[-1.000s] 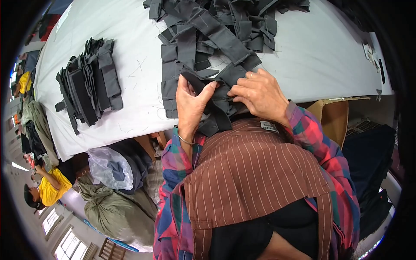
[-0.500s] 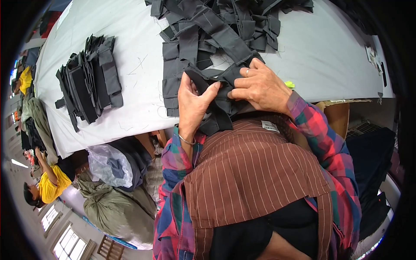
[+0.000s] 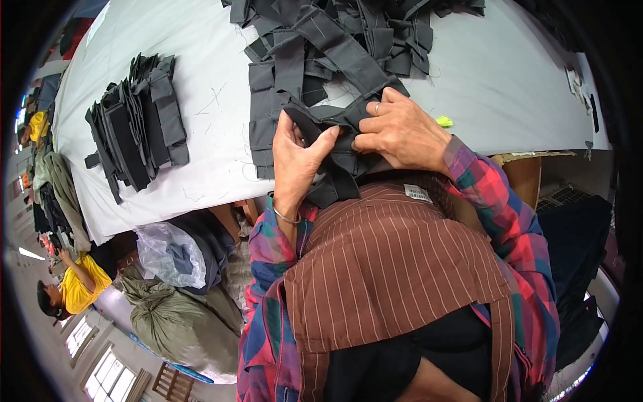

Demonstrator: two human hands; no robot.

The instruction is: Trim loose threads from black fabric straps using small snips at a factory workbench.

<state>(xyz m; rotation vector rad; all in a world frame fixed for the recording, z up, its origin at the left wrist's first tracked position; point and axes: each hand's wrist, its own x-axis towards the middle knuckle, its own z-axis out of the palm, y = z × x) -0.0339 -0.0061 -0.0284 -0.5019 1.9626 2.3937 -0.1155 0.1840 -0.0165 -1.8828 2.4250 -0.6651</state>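
Two hands meet over one dark grey fabric piece (image 3: 335,151) at the near edge of the white desk (image 3: 509,80). The left hand (image 3: 298,157) is closed on it, thumb pressed across the cloth, a thin bangle at the wrist. The right hand (image 3: 398,130) pinches the same piece from the other side, fingers curled, a ring on one finger. The cloth hangs partly off the desk edge against a brown striped apron (image 3: 388,268). Beyond lies a loose heap of dark grey fabric strips (image 3: 335,40); a neat stack of dark fabric pieces (image 3: 134,124) sits well apart to the left.
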